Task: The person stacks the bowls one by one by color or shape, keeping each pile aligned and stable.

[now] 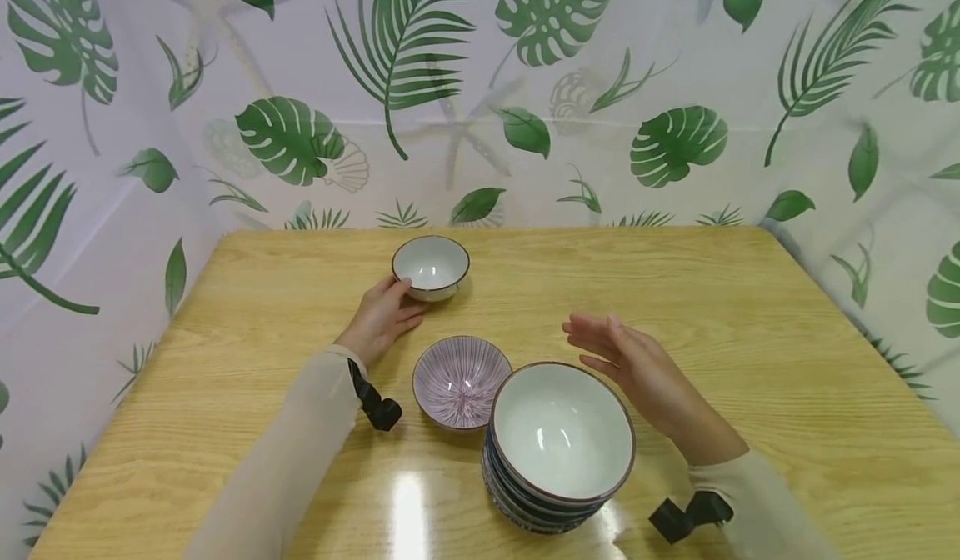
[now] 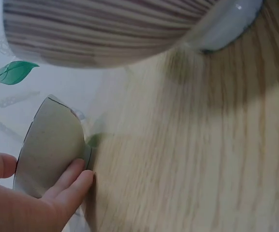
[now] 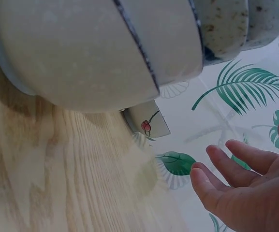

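At the back of the table, a small white bowl (image 1: 431,265) with a dark rim sits upright. My left hand (image 1: 381,320) holds its near left side, thumb at the rim and fingers against the outer wall near the foot, as the left wrist view shows on the bowl (image 2: 52,145). In front of it stands a purple-striped bowl (image 1: 461,382). To the right of that is a stack of bowls (image 1: 562,431), a white one uppermost. My right hand (image 1: 637,368) hovers beyond and right of the stack, fingers extended and holding nothing; the right wrist view shows this hand (image 3: 250,188) apart from the stacked bowls (image 3: 81,53).
The wooden table (image 1: 750,335) reaches back to a leaf-patterned cloth (image 1: 570,152) hung behind and at the sides. The stack stands near the table's front, close beside the purple-striped bowl. In the right wrist view, the far bowl (image 3: 148,121) bears a small red motif.
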### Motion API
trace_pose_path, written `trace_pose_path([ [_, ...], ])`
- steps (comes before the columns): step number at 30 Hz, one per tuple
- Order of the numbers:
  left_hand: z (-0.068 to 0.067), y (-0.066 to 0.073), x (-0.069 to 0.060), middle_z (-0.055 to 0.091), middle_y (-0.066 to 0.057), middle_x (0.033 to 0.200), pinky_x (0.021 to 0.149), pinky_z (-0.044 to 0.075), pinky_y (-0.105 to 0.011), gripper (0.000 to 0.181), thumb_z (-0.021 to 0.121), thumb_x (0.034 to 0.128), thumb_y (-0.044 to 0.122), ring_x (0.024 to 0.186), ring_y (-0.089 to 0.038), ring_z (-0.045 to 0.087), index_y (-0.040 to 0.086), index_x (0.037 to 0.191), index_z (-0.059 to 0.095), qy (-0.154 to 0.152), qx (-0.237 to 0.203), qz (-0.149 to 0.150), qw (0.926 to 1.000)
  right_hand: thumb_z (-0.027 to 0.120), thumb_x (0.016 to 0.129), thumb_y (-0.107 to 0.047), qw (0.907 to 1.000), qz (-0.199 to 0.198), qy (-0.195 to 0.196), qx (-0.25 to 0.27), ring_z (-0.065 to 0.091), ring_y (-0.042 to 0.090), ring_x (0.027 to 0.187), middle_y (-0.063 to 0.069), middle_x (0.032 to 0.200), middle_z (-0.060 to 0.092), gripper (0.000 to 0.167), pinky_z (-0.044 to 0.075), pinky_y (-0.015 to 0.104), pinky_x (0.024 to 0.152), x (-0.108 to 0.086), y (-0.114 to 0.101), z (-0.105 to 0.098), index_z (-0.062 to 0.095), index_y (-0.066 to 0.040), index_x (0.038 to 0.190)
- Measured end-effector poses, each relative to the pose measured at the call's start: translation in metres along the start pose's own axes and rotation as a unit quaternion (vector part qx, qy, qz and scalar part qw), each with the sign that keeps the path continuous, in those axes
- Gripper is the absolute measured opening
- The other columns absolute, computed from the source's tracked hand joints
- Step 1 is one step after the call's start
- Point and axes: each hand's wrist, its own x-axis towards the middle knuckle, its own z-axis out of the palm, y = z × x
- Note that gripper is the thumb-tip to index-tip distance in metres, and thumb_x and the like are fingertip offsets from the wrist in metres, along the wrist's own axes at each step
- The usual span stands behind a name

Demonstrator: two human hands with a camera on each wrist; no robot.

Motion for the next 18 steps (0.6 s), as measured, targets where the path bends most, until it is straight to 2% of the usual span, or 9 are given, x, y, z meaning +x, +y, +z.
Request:
trace_pose_path([
  [3,0.0002,-0.0002,-0.0002,0.024,-0.015,0.155,0.107,0.04,-0.042,0.059,0.037,0.105,0.024,0.13,-0.033,0.045,0.014,0.155,0.008,-0.001,0.003,0.004,1.0,0.022,0.106,-0.04,1.0,0.007,0.002,-0.006,0.047,0.022,0.13,0.014,0.142,0.049,0.06,0.045,0.022,0.1,-0.0003,0.0012,-0.001,0.04,0.005,0.141],
  [5,0.0002,-0.0001,0.0003,0.025,-0.016,0.155,0.106,0.041,-0.043,0.059,0.037,0.1049,0.023,0.129,-0.034,0.046,0.015,0.155,0.008,-0.001,-0.003,0.003,1.0,0.022,0.106,-0.04,1.0,0.008,0.001,-0.005,0.046,0.023,0.131,0.01,0.14,0.051,0.06,0.044,0.022,0.1,-0.0007,0.0022,-0.0018,0.039,0.005,0.142],
  [11,0.0003,-0.0016,0.0014,0.023,-0.017,0.155,0.103,0.045,-0.043,0.059,0.037,0.1042,0.018,0.127,-0.037,0.047,0.015,0.155,0.008,0.008,-0.026,0.004,0.9996,0.021,0.106,-0.04,0.9999,0.01,-0.005,0.011,0.049,0.014,0.127,-0.005,0.133,0.056,0.06,0.045,0.022,0.1,-0.0027,0.0047,-0.0029,0.038,0.005,0.142],
  [18,0.0002,0.0,-0.001,0.022,-0.017,0.155,0.096,0.051,-0.035,0.057,0.038,0.1029,0.011,0.128,-0.035,0.044,0.013,0.155,0.015,0.016,-0.064,0.019,0.9976,0.022,0.106,-0.04,0.9999,0.014,-0.003,0.006,0.049,0.016,0.127,0.021,0.144,0.044,0.06,0.044,0.022,0.1,-0.0032,0.0071,-0.0027,0.039,0.004,0.142],
])
